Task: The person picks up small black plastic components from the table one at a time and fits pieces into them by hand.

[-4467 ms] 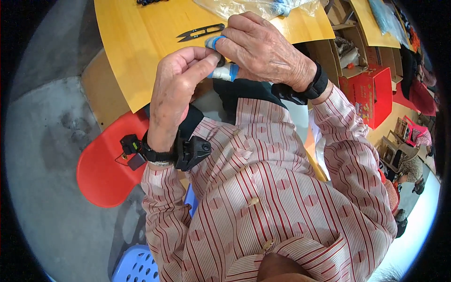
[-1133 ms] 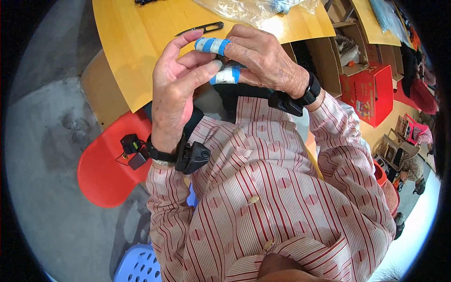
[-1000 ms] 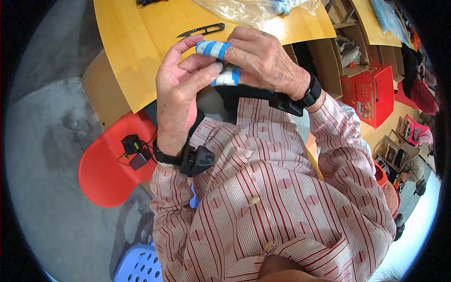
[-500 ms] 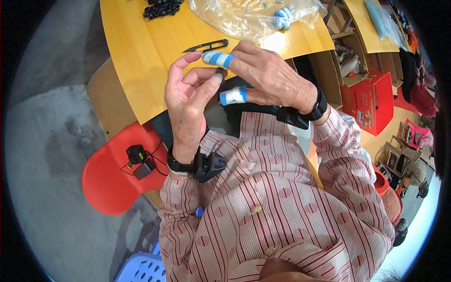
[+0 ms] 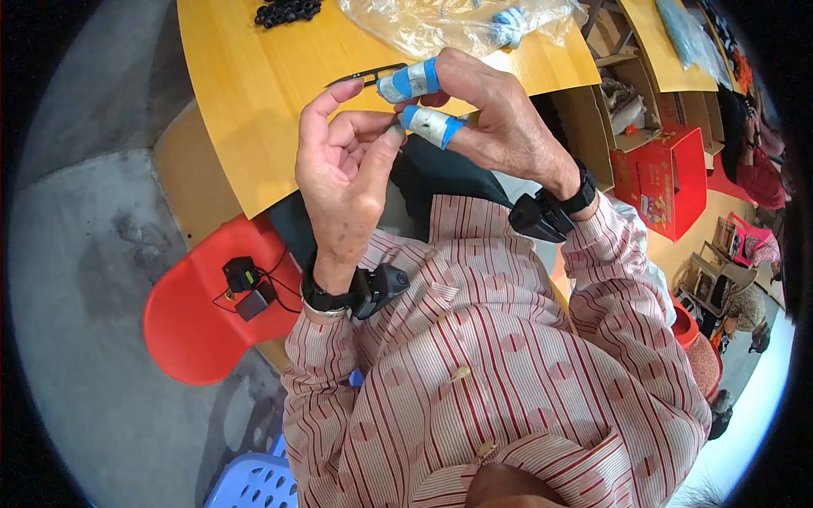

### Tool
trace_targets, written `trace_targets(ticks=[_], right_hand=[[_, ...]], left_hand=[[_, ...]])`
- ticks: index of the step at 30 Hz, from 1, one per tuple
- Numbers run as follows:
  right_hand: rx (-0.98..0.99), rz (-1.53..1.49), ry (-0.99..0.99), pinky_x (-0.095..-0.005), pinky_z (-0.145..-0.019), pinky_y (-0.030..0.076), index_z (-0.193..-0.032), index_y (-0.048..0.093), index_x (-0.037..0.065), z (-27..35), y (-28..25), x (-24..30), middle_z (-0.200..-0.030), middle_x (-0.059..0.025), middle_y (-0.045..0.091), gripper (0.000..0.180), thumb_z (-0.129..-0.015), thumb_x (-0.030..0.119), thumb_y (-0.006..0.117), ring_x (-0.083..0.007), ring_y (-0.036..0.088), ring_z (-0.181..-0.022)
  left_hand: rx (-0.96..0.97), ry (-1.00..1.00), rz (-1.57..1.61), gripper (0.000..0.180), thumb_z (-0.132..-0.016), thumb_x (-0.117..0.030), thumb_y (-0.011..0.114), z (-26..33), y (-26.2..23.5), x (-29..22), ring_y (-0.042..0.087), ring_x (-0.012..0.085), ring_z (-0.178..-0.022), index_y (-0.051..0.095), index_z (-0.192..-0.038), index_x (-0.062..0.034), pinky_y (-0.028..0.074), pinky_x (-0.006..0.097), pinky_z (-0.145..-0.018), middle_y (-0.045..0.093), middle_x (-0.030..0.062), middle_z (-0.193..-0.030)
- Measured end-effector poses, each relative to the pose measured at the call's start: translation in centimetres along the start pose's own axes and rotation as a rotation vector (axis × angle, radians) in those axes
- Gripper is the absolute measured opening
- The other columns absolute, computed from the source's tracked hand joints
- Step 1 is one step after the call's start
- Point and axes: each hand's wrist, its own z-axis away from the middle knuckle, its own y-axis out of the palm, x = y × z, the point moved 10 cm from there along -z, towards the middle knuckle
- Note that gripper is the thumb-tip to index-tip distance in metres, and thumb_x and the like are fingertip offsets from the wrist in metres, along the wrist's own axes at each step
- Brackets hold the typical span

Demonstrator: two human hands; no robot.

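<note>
My left hand point(image 5: 343, 173) is raised over the near edge of the yellow table, its thumb and a finger pinched together. Something small and dark seems to sit at that pinch, too small to name. Facing it, my right hand point(image 5: 500, 114) has blue and white tape wrapped round its thumb and forefinger. Those taped tips close in beside the left fingertips; whatever lies between them is hidden. Just beyond the fingers, black thread snips point(image 5: 345, 80) lie on the table, partly covered by the right forefinger.
On the yellow table point(image 5: 246, 102) lie a pile of small black rings point(image 5: 288, 12) and a clear plastic bag point(image 5: 406, 34) with a blue-and-white bundle point(image 5: 509, 27). A red chair point(image 5: 190, 317) holding black devices stands left. Cardboard boxes and a red box point(image 5: 660, 182) are at right.
My right hand has turned and its taped thumb has risen toward the forefinger, nearer the left fingertips. The left hand keeps its pinch, almost in place.
</note>
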Motion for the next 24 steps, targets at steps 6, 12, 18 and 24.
trace_targets(ticks=[6, 12, 18, 24], right_hand=[[-0.014, 0.01, -0.055, -0.0333, -0.068, 0.048, -0.1, 0.061, 0.003, 0.5, 0.0, -0.1, -0.085, -0.0104, 0.059, 0.027, -0.076, 0.012, 0.069, -0.0253, 0.058, -0.078], [-0.029, -0.001, -0.138, -0.0351, -0.068, 0.048, -0.096, 0.062, 0.004, 0.3, -1.0, 1.1, -0.083, -0.0113, 0.058, 0.026, -0.072, 0.009, 0.069, -0.0291, 0.058, -0.079], [0.006, 0.058, -0.211, -0.0355, -0.069, 0.048, -0.095, 0.061, 0.004, 0.0, -0.9, 2.3, -0.081, -0.0104, 0.057, 0.027, -0.07, 0.005, 0.069, -0.0288, 0.057, -0.08], [0.023, 0.096, -0.26, -0.0366, -0.07, 0.047, -0.093, 0.059, 0.003, -0.1, -0.7, 2.7, -0.08, -0.0105, 0.057, 0.028, -0.067, 0.0, 0.067, -0.029, 0.056, -0.081]], left_hand=[[0.035, 0.0, -0.085, 0.053, -0.083, 0.007, 0.058, 0.5, 0.2, -0.4, 0.06, 0.014, -0.085, 0.033, -0.129, 0.0033, 0.048, 0.023, -0.077, 0.063, 0.0146, -0.093], [0.067, -0.03, -0.082, 0.058, -0.08, 0.008, 0.059, 0.1, 0.3, -0.4, 0.062, 0.0161, -0.088, 0.032, -0.131, 0.0015, 0.049, 0.025, -0.081, 0.063, 0.0166, -0.094], [0.063, -0.05, -0.104, 0.057, -0.079, 0.009, 0.061, 0.1, 0.1, -0.5, 0.061, 0.0142, -0.084, 0.034, -0.129, 0.0011, 0.049, 0.024, -0.078, 0.062, 0.013, -0.088], [0.089, -0.028, -0.129, 0.054, -0.078, 0.011, 0.06, -0.2, 0.4, -0.4, 0.059, 0.012, -0.079, 0.037, -0.126, 0.0015, 0.048, 0.022, -0.073, 0.06, 0.0091, -0.084]])
